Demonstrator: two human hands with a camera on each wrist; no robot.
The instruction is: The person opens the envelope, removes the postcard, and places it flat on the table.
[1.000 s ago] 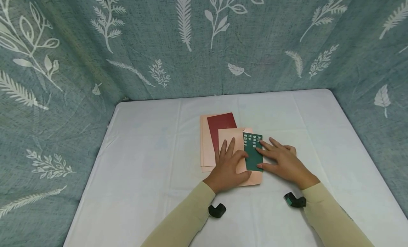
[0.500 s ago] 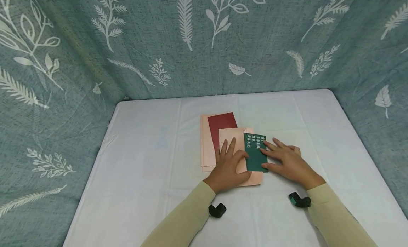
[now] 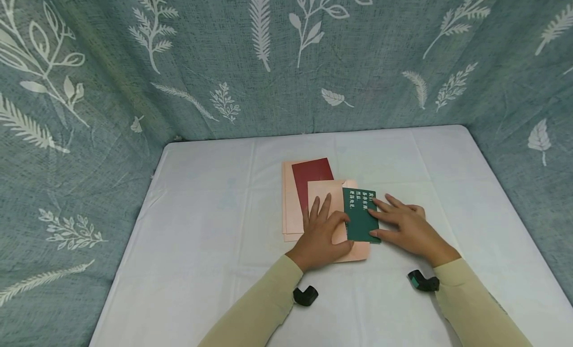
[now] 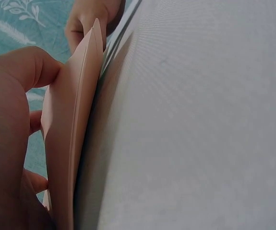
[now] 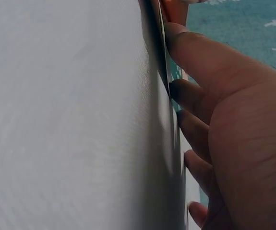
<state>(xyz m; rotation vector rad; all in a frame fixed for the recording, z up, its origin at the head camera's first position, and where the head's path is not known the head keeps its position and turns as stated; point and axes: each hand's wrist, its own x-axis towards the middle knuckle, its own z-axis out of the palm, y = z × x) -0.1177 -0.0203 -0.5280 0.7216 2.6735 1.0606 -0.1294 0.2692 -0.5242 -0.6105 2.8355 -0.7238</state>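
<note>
A dark green card (image 3: pixel 360 222) with white printed characters protrudes from the right side of a pale pink envelope (image 3: pixel 326 188). My left hand (image 3: pixel 319 236) rests on that envelope, fingers spread, with thumb and index finger close to the card's left side. In the left wrist view the envelope (image 4: pixel 63 120) appears edge-on under the thumb. My right hand (image 3: pixel 407 231) touches the card's right part with its fingertips and thumb, the fingers fairly straight. The right wrist view shows these fingertips on the upper face of the thin card (image 5: pixel 175 72). Part of the card is hidden inside the envelope.
A dark red card or booklet (image 3: pixel 311 172) lies partly under the envelope, on top of further pale pink envelopes (image 3: pixel 293 222). All lie on a white-covered table (image 3: pixel 210 203). A blue-green leaf-patterned curtain (image 3: pixel 277 98) borders the back and sides.
The green card has slid to the right with my right hand, so more of it shows beyond the envelope. My left hand has stayed in place on the envelope.
</note>
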